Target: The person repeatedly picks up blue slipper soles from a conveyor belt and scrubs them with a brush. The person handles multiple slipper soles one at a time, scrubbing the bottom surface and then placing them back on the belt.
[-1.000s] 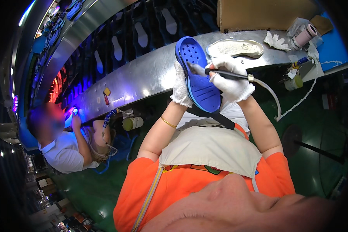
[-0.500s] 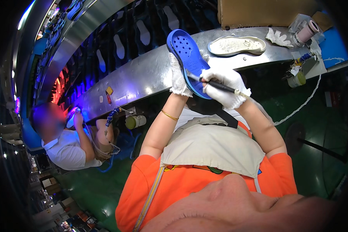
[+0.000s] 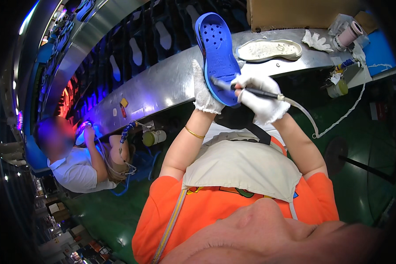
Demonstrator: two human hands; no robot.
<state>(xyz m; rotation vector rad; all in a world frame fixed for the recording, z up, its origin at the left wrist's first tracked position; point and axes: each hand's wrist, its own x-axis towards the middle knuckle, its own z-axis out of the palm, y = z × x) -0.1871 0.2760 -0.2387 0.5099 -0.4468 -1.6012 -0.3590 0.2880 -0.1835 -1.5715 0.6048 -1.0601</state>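
Note:
My left hand (image 3: 204,94), in a white knit glove, supports a blue shoe sole (image 3: 218,55) from its left side and from beneath. The sole is tilted, its inner face with small round holes towards me, and it hides most of the fingers. Gripped in my gloved right hand (image 3: 262,101) is a brush with a black handle (image 3: 265,93) and a pale tube (image 3: 306,112) trailing from its end. Its bristles (image 3: 220,82) are over the lower part of the sole, seemingly touching it. Behind, a white sole (image 3: 270,50) lies on the metal bench.
Along the curved metal bench (image 3: 167,94) runs a dark conveyor carrying sole-shaped pieces (image 3: 163,36). A spare white glove (image 3: 317,42), a pink roll (image 3: 351,33) and a cardboard box (image 3: 290,15) are at the back right. A co-worker (image 3: 79,169) sits at the left.
The blue sole has moved farther away from me and turned a little more upright. The brush has shifted slightly towards the sole's lower end, and its tube bends more.

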